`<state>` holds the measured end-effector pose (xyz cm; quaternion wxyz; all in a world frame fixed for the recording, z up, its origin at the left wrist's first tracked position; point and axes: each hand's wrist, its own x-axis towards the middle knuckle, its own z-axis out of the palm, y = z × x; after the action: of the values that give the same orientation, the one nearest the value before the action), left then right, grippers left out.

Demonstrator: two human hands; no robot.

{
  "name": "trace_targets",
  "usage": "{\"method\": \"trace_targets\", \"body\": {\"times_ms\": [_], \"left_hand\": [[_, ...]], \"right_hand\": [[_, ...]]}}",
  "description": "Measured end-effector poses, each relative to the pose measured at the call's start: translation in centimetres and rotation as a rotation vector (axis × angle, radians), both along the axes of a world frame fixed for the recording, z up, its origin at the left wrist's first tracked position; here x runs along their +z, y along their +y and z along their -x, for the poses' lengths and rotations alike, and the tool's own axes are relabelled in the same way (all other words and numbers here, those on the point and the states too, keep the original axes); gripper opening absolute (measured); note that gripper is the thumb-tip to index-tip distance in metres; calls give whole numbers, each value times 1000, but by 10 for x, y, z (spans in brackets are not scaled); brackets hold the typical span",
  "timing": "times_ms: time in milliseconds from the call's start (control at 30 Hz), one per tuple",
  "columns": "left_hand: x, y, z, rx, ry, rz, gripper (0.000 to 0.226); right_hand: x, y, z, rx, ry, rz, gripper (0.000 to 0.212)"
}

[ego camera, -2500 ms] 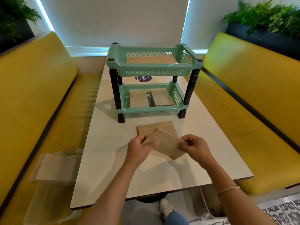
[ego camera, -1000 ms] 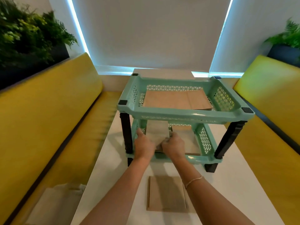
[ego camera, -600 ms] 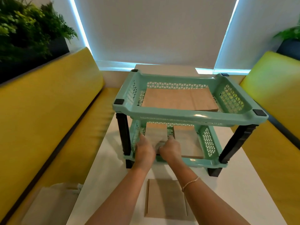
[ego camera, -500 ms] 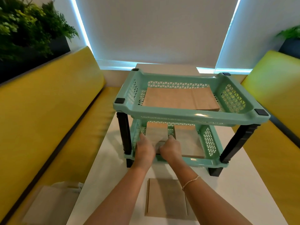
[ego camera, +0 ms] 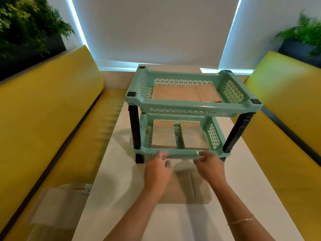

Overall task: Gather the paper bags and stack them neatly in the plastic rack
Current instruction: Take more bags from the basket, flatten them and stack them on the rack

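A mint-green two-tier plastic rack [ego camera: 191,106] with black legs stands on the white table [ego camera: 121,180]. Flat brown paper bags [ego camera: 184,93] lie in its top tray. The bottom tray holds two piles, a left pile [ego camera: 163,134] and a right pile [ego camera: 192,136]. More brown paper bags [ego camera: 184,190] lie flat on the table in front of the rack, partly under my hands. My left hand [ego camera: 157,173] and my right hand [ego camera: 211,167] hover just before the bottom tray's front rim, fingers loosely curled, holding nothing.
Yellow bench seats run along both sides of the table. A translucent plastic bin with paper bags [ego camera: 57,202] sits on the left bench. Potted plants stand behind both backrests. A window blind closes the far end.
Both hands set the bag on the bottom tray's left pile, let go, and have drawn back out to the tray's front rim, spreading apart.
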<state>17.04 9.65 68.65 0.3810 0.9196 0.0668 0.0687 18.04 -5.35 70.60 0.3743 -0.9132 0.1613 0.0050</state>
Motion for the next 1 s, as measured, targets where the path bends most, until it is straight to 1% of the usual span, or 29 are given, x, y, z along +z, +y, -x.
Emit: {"method": "trace_targets", "body": {"times_ms": [67, 133, 200, 333, 467, 600, 667, 700, 733, 767, 833, 867, 900, 933, 967, 1000], "left_hand": [[-15, 2, 18, -31, 106, -43, 28], [-27, 3, 31, -72, 254, -127, 32], [-33, 3, 41, -107, 338, -192, 34], [-40, 1, 50, -129, 334, -271, 36], [-40, 1, 52, -136, 305, -278, 34], [-42, 1, 52, -143, 305, -286, 33], [-43, 0, 52, -134, 294, -278, 35], [-43, -1, 52, -121, 296, -257, 40], [-43, 0, 51, -100, 314, -215, 51], [-43, 1, 50, -62, 335, -143, 68], [-45, 5, 48, -4, 364, 85, 106], [-45, 8, 50, 6, 347, 225, 118], [-44, 10, 54, 4, 320, 369, 121], [-43, 13, 59, -11, 287, 497, 117], [-41, 14, 67, -40, 248, 583, 106], [-40, 15, 73, -72, 211, 606, 93]], "right_hand": [[-15, -14, 24, -66, 83, 11, 43], [-27, -22, 41, -123, 176, -8, 48], [-34, -23, 52, -144, 229, -36, 50], [-40, -13, 65, -125, 225, -57, 56], [-39, -4, 70, -143, 169, -35, 62], [-32, 0, 70, -131, 70, -110, 60], [-28, 2, 69, -85, 47, -147, 55], [-27, 2, 69, -64, 53, -172, 48], [-26, 1, 69, -52, 68, -209, 41], [-26, -1, 69, -48, 84, -243, 33], [-27, -10, 73, -55, 82, -289, 23], [-28, -15, 76, -57, 64, -326, 23], [-28, -20, 81, -58, 42, -372, 26], [-28, -24, 86, -59, 27, -418, 31], [-30, -27, 93, -59, 17, -453, 34], [-33, -29, 100, -62, 12, -468, 33]]}}
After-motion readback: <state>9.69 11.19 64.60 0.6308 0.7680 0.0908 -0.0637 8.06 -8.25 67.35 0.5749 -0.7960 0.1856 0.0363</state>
